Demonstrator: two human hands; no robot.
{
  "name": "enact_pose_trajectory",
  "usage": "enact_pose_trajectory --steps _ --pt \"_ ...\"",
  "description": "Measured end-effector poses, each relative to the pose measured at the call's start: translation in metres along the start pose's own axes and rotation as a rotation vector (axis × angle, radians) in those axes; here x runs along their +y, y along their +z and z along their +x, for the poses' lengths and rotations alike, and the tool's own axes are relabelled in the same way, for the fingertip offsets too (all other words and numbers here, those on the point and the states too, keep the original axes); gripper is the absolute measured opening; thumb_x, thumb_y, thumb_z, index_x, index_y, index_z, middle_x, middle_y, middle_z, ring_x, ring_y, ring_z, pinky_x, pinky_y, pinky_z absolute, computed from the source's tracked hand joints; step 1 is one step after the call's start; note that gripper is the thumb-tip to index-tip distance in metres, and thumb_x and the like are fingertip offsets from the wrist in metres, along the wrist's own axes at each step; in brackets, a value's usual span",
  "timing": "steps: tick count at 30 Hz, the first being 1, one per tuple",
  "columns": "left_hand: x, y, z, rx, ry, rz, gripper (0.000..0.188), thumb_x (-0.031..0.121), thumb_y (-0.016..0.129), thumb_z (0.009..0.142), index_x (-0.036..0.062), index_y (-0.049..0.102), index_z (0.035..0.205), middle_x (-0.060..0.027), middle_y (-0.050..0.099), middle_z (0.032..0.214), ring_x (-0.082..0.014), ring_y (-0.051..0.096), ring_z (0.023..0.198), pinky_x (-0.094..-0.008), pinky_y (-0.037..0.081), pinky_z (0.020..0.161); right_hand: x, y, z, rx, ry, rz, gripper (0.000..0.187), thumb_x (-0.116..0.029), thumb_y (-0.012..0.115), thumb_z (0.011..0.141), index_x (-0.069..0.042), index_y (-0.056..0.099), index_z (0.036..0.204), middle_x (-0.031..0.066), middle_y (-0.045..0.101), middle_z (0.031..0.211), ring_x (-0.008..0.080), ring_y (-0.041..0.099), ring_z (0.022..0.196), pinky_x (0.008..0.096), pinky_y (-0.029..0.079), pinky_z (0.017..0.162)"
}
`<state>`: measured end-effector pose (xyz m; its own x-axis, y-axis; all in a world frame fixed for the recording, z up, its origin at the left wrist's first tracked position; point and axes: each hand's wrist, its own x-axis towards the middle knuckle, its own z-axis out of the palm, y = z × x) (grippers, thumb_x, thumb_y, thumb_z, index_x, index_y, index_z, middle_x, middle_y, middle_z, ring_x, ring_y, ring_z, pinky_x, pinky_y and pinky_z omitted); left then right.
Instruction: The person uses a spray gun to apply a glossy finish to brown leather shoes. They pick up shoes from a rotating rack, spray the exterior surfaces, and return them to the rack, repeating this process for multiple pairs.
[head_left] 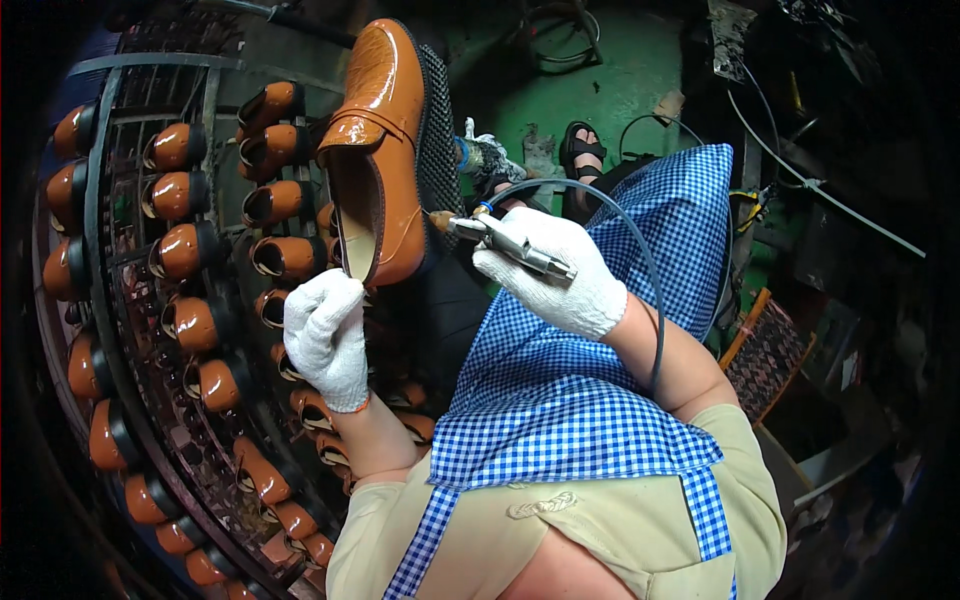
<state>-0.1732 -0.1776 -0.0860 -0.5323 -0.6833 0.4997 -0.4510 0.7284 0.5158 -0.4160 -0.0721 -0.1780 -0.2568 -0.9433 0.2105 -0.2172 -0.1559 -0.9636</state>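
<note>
A glossy tan-brown loafer (385,85) with a black textured sole is held up, toe pointing away and its opening facing left. My left hand (328,335), in a white knit glove, pinches the rim of the heel. My right hand (565,275), gloved alike, is wrapped round a silvery metal air tool (515,248). The tool's brass-coloured nozzle points left, close to the loafer's side near the heel; I cannot tell if it touches. From the tool a grey hose (645,250) arcs over my right wrist.
Metal racks (105,210) on the left carry rows of similar brown shoes (180,250). A blue checked apron (570,420) covers my lap. Ahead lies a green floor (635,90), with a sandalled foot (583,155) on it. A woven-backed chair (765,355) stands at right.
</note>
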Motion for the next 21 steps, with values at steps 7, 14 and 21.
enact_pose_trajectory --steps 7,14,21 --pt "0.024 -0.012 0.046 -0.303 0.219 0.062 0.038 -0.012 0.08 0.067 0.0047 0.08 0.102 -0.0111 0.074 0.099 -0.0266 0.072 0.088 -0.0328 0.057 0.079 -0.018 -0.02 0.002 -0.033 -0.06 -0.136 0.02 -0.03 0.074 0.096 -0.01 0.073 0.1 0.0098 0.065 0.082 0.0283 0.065 0.071 0.0384 0.053 0.064" --pt "0.039 -0.006 0.095 -0.498 0.484 0.19 0.031 0.005 0.085 0.068 0.009 0.078 0.098 -0.006 0.071 0.095 -0.0328 0.068 0.094 -0.0476 0.055 0.092 -0.023 -0.038 -0.006 -0.033 -0.106 -0.183 0.018 -0.026 0.078 0.092 -0.009 0.074 0.097 0.0097 0.065 0.08 0.0264 0.066 0.069 0.0359 0.054 0.062" --pt "0.059 0.0 0.125 -0.698 0.44 0.379 0.032 0.011 0.088 0.064 0.0146 0.076 0.094 -0.007 0.068 0.126 -0.0355 0.057 0.133 -0.0589 0.038 0.119 -0.029 -0.05 -0.019 -0.024 -0.098 -0.252 0.014 -0.022 0.08 0.09 -0.01 0.073 0.094 0.0076 0.066 0.078 0.0255 0.066 0.069 0.0357 0.054 0.062"
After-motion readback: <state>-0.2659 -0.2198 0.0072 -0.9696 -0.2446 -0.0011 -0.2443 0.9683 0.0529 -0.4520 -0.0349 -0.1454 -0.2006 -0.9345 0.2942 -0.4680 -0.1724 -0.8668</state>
